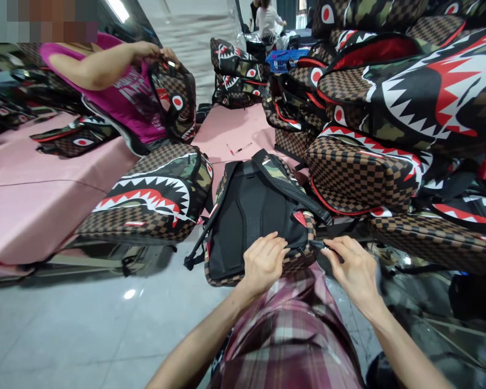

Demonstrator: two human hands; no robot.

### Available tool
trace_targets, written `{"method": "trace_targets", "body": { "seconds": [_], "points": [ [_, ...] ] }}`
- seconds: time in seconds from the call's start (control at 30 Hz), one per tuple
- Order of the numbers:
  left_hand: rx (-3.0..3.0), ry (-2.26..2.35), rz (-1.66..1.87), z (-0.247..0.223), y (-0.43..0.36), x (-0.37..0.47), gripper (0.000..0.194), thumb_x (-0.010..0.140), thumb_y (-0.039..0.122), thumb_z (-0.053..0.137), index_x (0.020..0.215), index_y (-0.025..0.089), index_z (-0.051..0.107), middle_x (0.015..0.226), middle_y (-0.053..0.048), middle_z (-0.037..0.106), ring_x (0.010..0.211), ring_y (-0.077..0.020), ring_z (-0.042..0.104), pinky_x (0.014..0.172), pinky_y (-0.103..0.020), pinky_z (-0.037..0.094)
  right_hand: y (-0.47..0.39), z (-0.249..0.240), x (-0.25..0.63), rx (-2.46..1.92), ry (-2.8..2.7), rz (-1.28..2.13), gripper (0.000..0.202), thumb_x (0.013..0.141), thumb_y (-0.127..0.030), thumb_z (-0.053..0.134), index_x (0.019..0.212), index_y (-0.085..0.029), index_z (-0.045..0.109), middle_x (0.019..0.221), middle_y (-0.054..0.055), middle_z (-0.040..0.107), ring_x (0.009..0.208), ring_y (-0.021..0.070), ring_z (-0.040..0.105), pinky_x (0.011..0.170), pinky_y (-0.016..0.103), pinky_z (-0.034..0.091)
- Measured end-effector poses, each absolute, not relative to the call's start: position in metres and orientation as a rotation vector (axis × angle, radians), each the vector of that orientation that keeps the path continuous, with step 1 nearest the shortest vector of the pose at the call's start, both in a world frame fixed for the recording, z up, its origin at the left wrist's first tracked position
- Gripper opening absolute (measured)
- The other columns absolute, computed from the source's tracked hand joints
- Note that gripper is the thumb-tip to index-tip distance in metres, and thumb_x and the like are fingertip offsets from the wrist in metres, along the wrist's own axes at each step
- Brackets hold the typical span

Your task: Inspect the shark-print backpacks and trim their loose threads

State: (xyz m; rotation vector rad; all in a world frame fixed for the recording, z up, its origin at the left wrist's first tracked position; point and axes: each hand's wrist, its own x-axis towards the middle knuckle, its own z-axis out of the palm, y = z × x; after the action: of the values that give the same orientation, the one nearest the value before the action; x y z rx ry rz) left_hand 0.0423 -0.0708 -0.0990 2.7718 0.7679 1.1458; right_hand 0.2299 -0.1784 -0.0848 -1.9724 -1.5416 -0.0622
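Observation:
A backpack (249, 216) lies in front of me with its black padded back panel up and its checkered brown edge toward me. My left hand (265, 259) is closed on the near edge of this backpack, fingers curled over it. At its near right corner, my right hand (354, 267) pinches a short black strap (319, 245) between thumb and fingers. One shoulder strap (297, 189) runs along the right side of the back panel. A loose strap end (189, 262) hangs off the left side.
Shark-mouth backpacks (441, 92) are piled high on the right. Another backpack (157, 194) lies to the left. Beyond it a person in a pink shirt (125, 102) handles a checkered backpack (182, 92). A pen (243, 147) lies on the pink tabletop (230, 127). A blue basket (281, 61) stands farther back.

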Motion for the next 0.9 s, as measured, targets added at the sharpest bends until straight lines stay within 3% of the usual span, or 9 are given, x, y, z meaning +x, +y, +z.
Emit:
{"method": "trace_targets", "body": {
  "seconds": [0.63,0.9],
  "points": [
    [2.813,0.756,1.121,-0.105,-0.074,0.044,0.013,0.081,0.013,0.054,0.089,0.017,0.063,0.088,-0.004,0.071,0.095,-0.0211,0.064,0.079,-0.032,0.051,-0.179,-0.082,0.223,-2.060,-1.695,-0.297,0.018,0.086,-0.027,0.051,0.090,-0.020,0.067,0.080,0.005,0.064,0.075,0.0179,0.054,0.060,0.029,0.037],
    [2.815,0.768,1.131,-0.105,-0.074,0.044,0.013,0.082,0.014,0.053,0.088,0.017,0.063,0.087,-0.004,0.071,0.094,-0.0211,0.064,0.078,-0.032,0.051,-0.181,-0.095,0.234,-1.896,-1.347,0.152,0.021,0.086,-0.034,0.051,0.088,-0.021,0.067,0.087,0.002,0.067,0.077,0.0158,0.061,0.067,0.027,0.045]
  ]
}}
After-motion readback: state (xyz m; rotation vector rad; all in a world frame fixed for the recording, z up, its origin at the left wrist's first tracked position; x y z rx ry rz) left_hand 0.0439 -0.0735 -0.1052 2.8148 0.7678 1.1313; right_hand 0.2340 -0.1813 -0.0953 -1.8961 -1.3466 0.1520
